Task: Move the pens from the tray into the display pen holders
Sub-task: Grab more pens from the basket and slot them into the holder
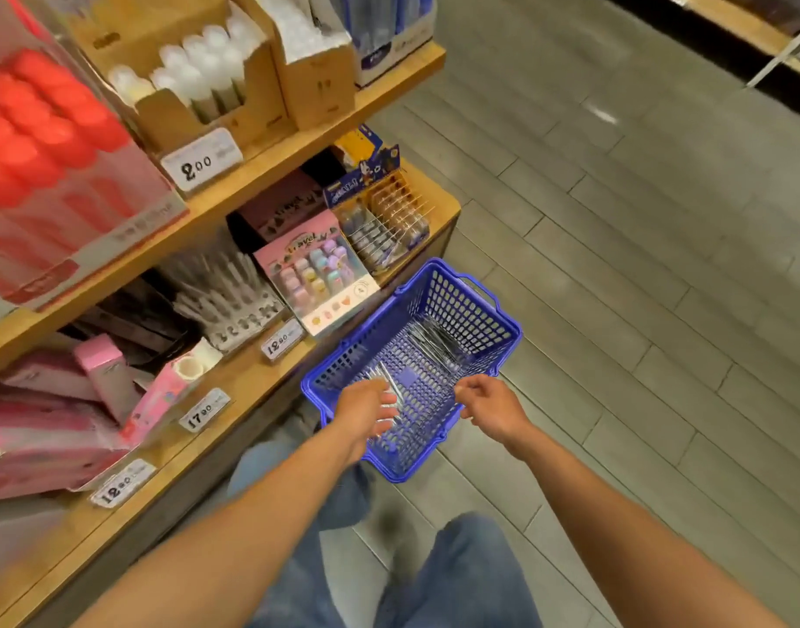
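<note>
Beside wooden shelves (262,174), left hand (366,412) grips pens (391,383) in blue basket (475,305); right hand's (491,401) grip loosely curled, empty.

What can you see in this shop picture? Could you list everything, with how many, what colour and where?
basket: one, blue, on the floor beside the bottom shelf
pens: a loose bunch, count unclear, dark and silvery, in the basket
pen display: one, clear with grey and white pens, bottom shelf
pastel box: one, pink with pastel items, bottom shelf
pink boxes: several, bottom shelf, left
red-capped items: many, upper shelf, left
price tags: five, white, on shelf edges
floor: grey tiles
left hand: one, over the basket, at some pens
right hand: one, over the basket's near edge, fingers curled, holding nothing visible
</note>
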